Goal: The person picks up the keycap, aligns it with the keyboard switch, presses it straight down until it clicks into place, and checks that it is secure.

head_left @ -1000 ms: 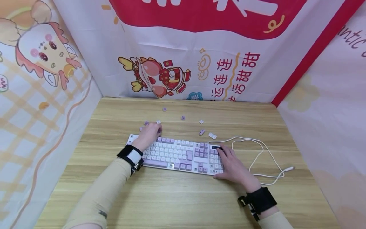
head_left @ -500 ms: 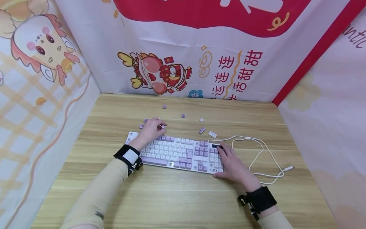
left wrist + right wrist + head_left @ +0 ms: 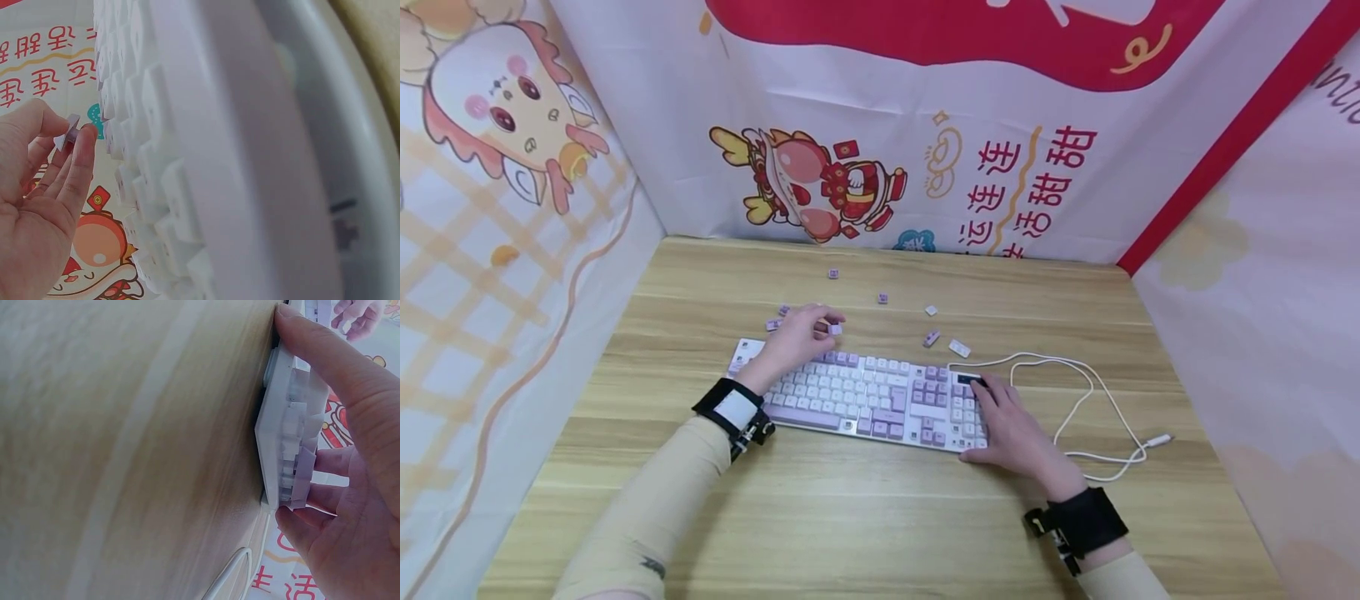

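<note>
A white and purple keyboard lies across the middle of the table, with bare spots among its keys. My left hand is over its upper left part and pinches a small pale purple keycap between thumb and fingers. The left wrist view shows this keycap edge-on, its stem towards the fingertips. With my right hand I hold the keyboard's right end, the thumb at its front edge and the fingers over the number keys. In the right wrist view the right hand spans that end.
Loose keycaps lie behind the keyboard: a purple one, another purple one, a small white one, a longer purple one and a long white one. A white cable loops at right. Printed cloth surrounds the table.
My left hand has risen slightly from the keyboard's top edge and turned, bringing the pinched keycap into sight. The right hand stays on the keyboard. The head view has tilted slightly.
</note>
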Motion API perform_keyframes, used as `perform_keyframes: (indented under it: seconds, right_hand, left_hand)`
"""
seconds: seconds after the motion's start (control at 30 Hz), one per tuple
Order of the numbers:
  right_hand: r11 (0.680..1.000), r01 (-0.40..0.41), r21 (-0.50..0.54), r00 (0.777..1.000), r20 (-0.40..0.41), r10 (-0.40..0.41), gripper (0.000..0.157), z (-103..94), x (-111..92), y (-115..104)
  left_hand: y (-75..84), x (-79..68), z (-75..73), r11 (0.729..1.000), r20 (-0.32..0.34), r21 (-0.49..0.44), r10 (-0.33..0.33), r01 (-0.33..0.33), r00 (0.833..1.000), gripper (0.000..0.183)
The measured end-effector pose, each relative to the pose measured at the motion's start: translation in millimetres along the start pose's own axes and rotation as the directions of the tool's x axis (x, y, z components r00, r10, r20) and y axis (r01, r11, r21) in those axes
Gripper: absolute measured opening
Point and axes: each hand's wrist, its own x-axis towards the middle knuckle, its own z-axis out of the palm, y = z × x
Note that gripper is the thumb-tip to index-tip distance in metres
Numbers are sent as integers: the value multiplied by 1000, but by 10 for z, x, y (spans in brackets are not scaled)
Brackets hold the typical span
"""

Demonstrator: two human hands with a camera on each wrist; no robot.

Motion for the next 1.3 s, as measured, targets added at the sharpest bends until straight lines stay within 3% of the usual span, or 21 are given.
perform_keyframes:
  seconds: [0.2,0.47,0.7,0.9,1.3]
  right_hand:
    - [1000,5,-2,1000,-2,-5,122,3,0,7]
    - [1000,-4,0,1000,4,4,122,-3,4,3]
    - [1000,-19,1,1000,19,19,122,0,6,4]
    - [1000,-21,6,1000,21,21,122,-1,7,2]
    - [1000,-13,5,1000,12,13,121,16,5,21]
  left_hand:
    - [40,-34,-23,1000,13,11,4,-4,1000,38]
    - [97,-58,-58,999,7,-45,-14,15,1000,28]
    - [134,-102,-72,999,24,-19,44,-43,999,34]
    - [165,-163,-77,997,36,35,72,-73,997,23]
    - [302,-373,14,988,110,21,149,-152,983,25]
